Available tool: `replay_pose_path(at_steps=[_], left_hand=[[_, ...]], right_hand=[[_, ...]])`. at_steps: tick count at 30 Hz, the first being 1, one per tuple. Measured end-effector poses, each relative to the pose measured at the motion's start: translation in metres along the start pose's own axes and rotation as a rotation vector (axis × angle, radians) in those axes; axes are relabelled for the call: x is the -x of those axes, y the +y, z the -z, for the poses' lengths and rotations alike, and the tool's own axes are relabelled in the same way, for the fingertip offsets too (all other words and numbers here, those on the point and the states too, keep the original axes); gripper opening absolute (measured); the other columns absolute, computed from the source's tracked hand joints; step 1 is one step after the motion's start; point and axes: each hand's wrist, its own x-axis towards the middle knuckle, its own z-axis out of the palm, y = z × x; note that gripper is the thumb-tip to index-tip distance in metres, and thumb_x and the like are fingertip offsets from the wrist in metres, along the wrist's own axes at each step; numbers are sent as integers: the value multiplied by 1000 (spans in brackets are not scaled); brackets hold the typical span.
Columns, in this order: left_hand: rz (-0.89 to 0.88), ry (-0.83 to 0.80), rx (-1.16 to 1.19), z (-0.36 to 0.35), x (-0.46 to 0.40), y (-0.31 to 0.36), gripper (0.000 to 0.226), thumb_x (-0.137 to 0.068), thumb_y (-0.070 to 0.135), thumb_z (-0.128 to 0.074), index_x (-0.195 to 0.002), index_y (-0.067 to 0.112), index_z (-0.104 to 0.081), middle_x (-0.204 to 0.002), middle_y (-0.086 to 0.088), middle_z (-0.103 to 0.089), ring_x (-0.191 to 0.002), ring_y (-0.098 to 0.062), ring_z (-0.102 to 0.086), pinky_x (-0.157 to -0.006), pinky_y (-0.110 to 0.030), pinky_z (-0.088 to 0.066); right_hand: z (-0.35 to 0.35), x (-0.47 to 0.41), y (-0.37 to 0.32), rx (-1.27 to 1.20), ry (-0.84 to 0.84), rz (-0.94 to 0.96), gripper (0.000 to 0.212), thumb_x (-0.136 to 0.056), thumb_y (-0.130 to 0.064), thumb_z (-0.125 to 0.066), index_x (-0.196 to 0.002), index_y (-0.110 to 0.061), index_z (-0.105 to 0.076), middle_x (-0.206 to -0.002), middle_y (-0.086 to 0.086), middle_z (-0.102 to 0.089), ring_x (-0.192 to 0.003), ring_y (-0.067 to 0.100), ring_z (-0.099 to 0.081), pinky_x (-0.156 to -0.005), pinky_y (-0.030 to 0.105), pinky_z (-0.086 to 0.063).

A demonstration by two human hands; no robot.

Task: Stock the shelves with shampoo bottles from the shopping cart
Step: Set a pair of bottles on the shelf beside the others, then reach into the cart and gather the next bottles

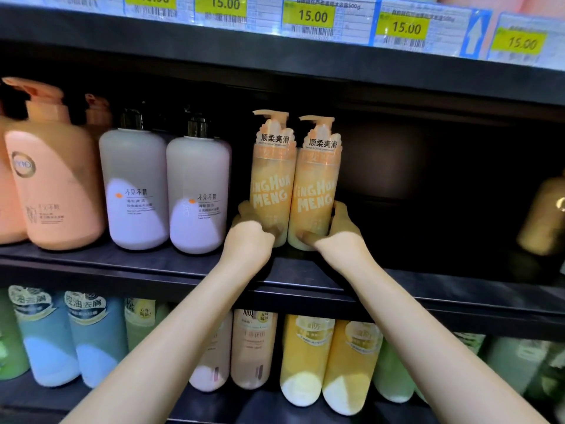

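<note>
Now both hands grip orange pump bottles standing upright and touching on the middle shelf (183, 264). Left hand (252, 231) curls its fingers round the left bottle (270, 182) near its base; right hand (339, 231) wraps the right bottle (315, 191), thumb seemingly across the front. Lilac bottles (198, 194) stand just beside them.

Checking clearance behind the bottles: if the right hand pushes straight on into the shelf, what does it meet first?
Nothing visible: the right hand, its grip on the right orange bottle, points into a dark bare stretch of shelf. Probably the back panel first, though depth is unclear.
</note>
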Motion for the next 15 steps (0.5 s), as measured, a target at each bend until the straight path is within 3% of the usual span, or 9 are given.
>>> replay_pose_path(at_steps=[3, 6, 8, 10, 13, 15], left_hand=[[23, 0, 7, 4, 3, 3, 51, -84, 27, -65, -125, 6, -42, -123, -16, -56, -111, -35, -53, -93, -39, -46], [37, -36, -97, 11, 20, 10, 35, -87, 28, -61, -109, 4, -49, -119, -17, -56, -110, -34, -53, -86, -33, -44], [-29, -66, -135, 22, 43, 13, 51, -88, 36, -60, -126, 6, -44, -132, -13, -49, -120, -29, -48, -91, -29, -39], [-184, -56, -199, 40, 78, 7, 68, -90, 39, -56, -145, 13, -26, -149, 0, -33, -135, -16, -34, -100, -20, -27], [-339, 53, -452, 75, 129, -27, 74, -93, 45, -48, -151, 20, -10, -158, 6, -16, -144, -9, -15, -114, -22, -15], [-318, 109, -637, 101, 160, -62, 73, -91, 50, -40, -150, 16, -16, -157, 0, -19, -144, -17, -20, -117, -35, -23]], right_hand=[[1, 1, -2, 24, -3, -14, 72, -75, -33, -76, -134, -17, -38, -128, 7, -56, -114, 27, -57, -97, 39, -48], [6, 9, -7, 156, 54, -2, 83, -79, -40, -72, -142, -8, -29, -140, 14, -44, -126, 33, -46, -104, 43, -41], [14, 29, -14, 325, 197, 126, 70, -88, -40, -61, -139, 0, -33, -138, 21, -43, -126, 37, -41, -104, 45, -37], [16, 60, -21, 357, 304, 337, 58, -93, -38, -53, -135, -3, -38, -134, 17, -47, -125, 34, -42, -105, 45, -37], [-12, 111, -31, 265, 172, 543, 59, -95, -41, -45, -145, -12, -33, -149, 8, -38, -139, 26, -32, -114, 46, -28], [-46, 142, -32, 275, 65, 626, 60, -92, -43, -40, -143, -12, -37, -149, 9, -39, -139, 27, -34, -114, 49, -26]])
